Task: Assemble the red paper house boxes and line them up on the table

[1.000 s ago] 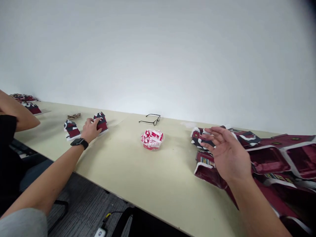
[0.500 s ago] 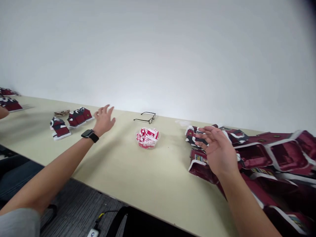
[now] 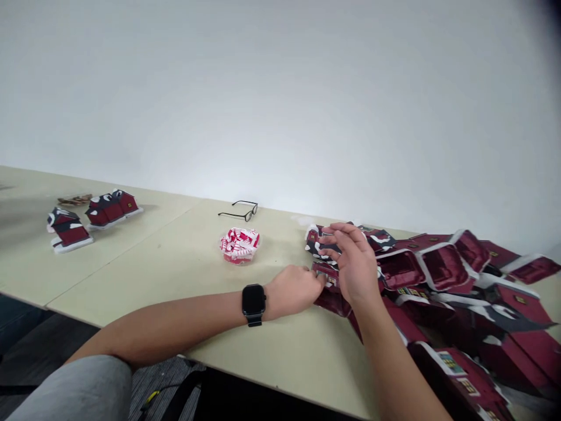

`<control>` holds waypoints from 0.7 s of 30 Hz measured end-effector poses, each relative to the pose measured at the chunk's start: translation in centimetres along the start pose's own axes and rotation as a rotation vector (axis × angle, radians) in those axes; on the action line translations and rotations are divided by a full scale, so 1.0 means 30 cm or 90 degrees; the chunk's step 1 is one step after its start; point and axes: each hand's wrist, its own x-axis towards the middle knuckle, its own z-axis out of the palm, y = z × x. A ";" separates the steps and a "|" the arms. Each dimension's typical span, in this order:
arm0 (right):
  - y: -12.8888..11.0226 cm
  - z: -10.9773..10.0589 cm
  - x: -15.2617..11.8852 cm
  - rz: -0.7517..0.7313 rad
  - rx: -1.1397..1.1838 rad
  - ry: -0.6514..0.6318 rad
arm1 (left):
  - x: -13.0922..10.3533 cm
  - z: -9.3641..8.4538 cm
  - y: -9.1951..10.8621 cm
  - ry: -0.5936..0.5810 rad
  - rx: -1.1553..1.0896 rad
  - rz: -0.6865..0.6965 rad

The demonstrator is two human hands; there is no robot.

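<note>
My left hand (image 3: 295, 290), with a dark watch on its wrist, has its fingers curled at the left end of a small maroon model house (image 3: 328, 298) that lies tipped at the pile's near-left edge. Just right of it, my right hand (image 3: 356, 262) is open, fingers slightly bent and apart. Those fingers hang over another model house (image 3: 316, 240) with a dark, snow-patched roof, partly covering it. Whether they touch it cannot be made out. Both hands are close together at the left side of the pile of maroon houses (image 3: 442, 266).
A clear bowl of red-and-white wrapped pieces (image 3: 239, 245) stands mid-table, with black-framed glasses (image 3: 239, 211) behind it. Farther left are a joined model house (image 3: 111, 209), a smaller one (image 3: 70, 228) and a brown bundle (image 3: 75, 200). A wall backs the table.
My left hand has swung from the left side of the table across to the houses on the right, and its fingers have closed. My right hand stays over the pile. The view has turned rightward.
</note>
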 end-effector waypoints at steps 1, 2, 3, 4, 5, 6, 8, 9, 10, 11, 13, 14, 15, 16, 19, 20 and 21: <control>-0.003 0.000 0.000 0.001 -0.010 0.001 | -0.014 0.012 -0.016 0.001 0.013 0.017; -0.006 -0.002 0.002 0.004 -0.019 0.003 | -0.036 0.018 -0.035 0.002 0.025 0.032; -0.006 -0.005 0.005 0.009 -0.028 0.005 | -0.064 0.018 -0.057 0.003 0.036 0.045; -0.005 -0.008 0.008 0.017 -0.039 0.006 | -0.097 0.012 -0.080 0.006 0.048 0.057; -0.001 -0.013 0.013 0.026 -0.052 0.003 | -0.132 0.002 -0.103 0.012 0.062 0.067; 0.004 -0.018 0.018 0.033 -0.068 -0.001 | -0.167 -0.011 -0.126 0.021 0.078 0.074; 0.018 -0.026 0.026 0.035 -0.111 -0.014 | -0.227 -0.041 -0.171 0.069 0.110 0.074; 0.025 -0.028 0.027 0.032 -0.136 -0.021 | -0.248 -0.056 -0.192 0.107 0.125 0.068; 0.030 -0.027 0.026 0.033 -0.160 -0.027 | -0.262 -0.070 -0.212 0.154 0.139 0.062; 0.034 -0.023 0.022 0.043 -0.175 -0.030 | -0.269 -0.082 -0.230 0.202 0.151 0.057; 0.033 -0.010 0.008 0.101 -0.159 -0.045 | -0.260 -0.101 -0.260 0.283 0.167 0.052; 0.030 -0.002 0.000 0.144 -0.129 -0.060 | -0.246 -0.109 -0.274 0.304 0.165 0.053; 0.026 0.006 -0.008 0.188 -0.098 -0.079 | -0.229 -0.117 -0.286 0.308 0.153 0.060; 0.022 0.014 -0.014 0.224 -0.072 -0.097 | -0.210 -0.125 -0.299 0.299 0.130 0.069; 0.017 0.024 -0.020 0.256 -0.054 -0.085 | -0.157 -0.158 -0.350 0.275 -0.012 0.034; 0.017 0.023 -0.018 0.243 -0.056 -0.059 | -0.144 -0.172 -0.373 0.288 -0.074 -0.026; 0.019 0.022 -0.014 0.228 -0.057 -0.033 | -0.136 -0.185 -0.396 0.301 -0.134 -0.106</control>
